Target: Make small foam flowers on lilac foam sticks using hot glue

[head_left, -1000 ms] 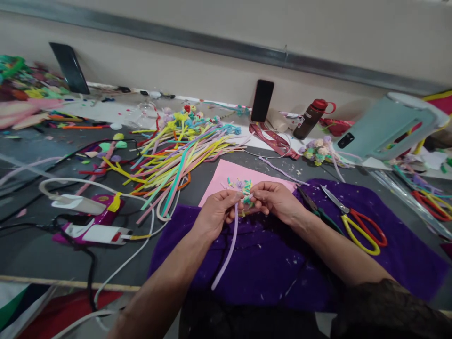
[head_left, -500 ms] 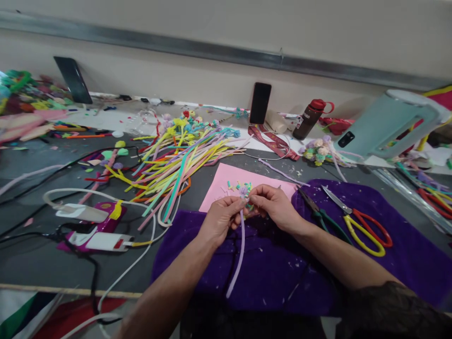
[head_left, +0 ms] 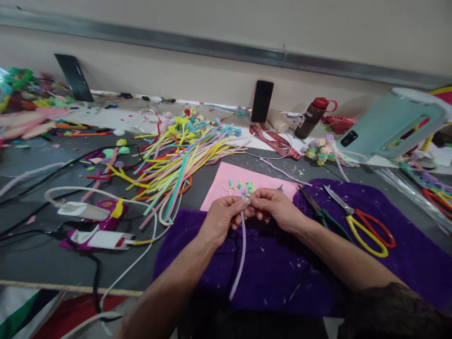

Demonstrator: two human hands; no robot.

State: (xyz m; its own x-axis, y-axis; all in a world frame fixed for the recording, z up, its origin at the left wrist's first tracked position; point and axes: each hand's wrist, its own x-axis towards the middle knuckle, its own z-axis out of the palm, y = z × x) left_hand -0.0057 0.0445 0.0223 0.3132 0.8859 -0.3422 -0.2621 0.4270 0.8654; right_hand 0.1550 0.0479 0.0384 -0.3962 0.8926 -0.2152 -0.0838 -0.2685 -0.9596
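Observation:
A lilac pipe cleaner point(head_left: 242, 254) hangs down from my fingers over the purple cloth point(head_left: 275, 278). My left hand point(head_left: 226, 217) pinches it near its top, where a small lilac flower-like tuft point(head_left: 244, 191) sticks up. Close against it, my right hand point(head_left: 273, 207) has thumb and forefinger pressed together at the same spot; whatever lies between those fingertips is too small to make out. Behind the hands, a pink sheet point(head_left: 215, 188) carries several short cut pieces of pipe cleaner point(head_left: 250, 186).
Scissors point(head_left: 356, 219) and dark green-handled pliers point(head_left: 323, 212) lie on the cloth at right. To the left are a heap of pipe-cleaner flowers point(head_left: 183, 150) and a magenta power strip point(head_left: 93, 230) with cables. A phone point(head_left: 262, 101), bottle point(head_left: 312, 117) and pale green kettle-like appliance point(head_left: 384, 122) stand behind.
My right hand's fingers have shifted slightly lower and closer to the left fingertips, uncovering more cut pieces on the pink sheet. The lilac pipe cleaner stays in my left hand.

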